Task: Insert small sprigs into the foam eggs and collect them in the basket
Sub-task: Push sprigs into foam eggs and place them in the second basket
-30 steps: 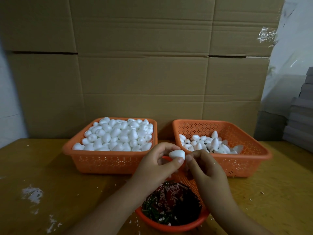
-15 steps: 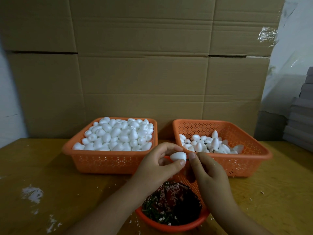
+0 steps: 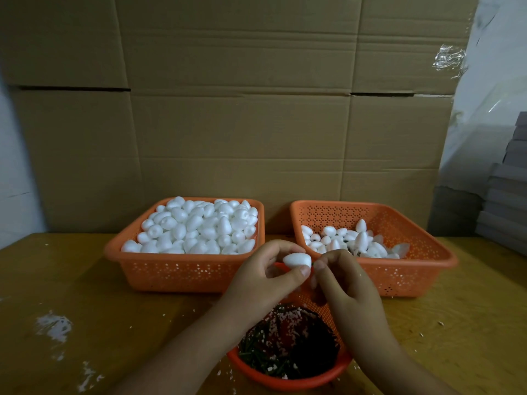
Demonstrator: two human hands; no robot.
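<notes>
While the baskets and table lie just as they did a second ago, the hands have drawn a little closer together: the right hand (image 3: 346,283) now has its pinched fingertips right at the blunt end of the foam egg (image 3: 297,260), where earlier a small gap showed between them. No brand, label or writing can be read anywhere — the cardboard sheets (image 3: 236,109) standing behind the table are plain brown.

On the wooden table (image 3: 71,295) the left square orange basket (image 3: 182,270) is heaped to the rim with bare white foam eggs (image 3: 196,229). Just beside it, the right square orange basket (image 3: 410,269) holds a much thinner layer of eggs (image 3: 348,242) gathered in its near-left part, one standing upright above the rest. Nearest the person, a round orange basket (image 3: 288,377) is filled with dark green sprigs (image 3: 288,344) flecked with white foam crumbs.

Above that round basket, the left hand (image 3: 268,277) grips the single egg between curled forefinger and thumb, holding it lying sideways. The right hand's thumb and forefinger are pinched narrowly together against the egg; a trace of green shows there, though whether they hold a sprig is too small to tell. White crumbs (image 3: 54,326) speckle the table at left.
</notes>
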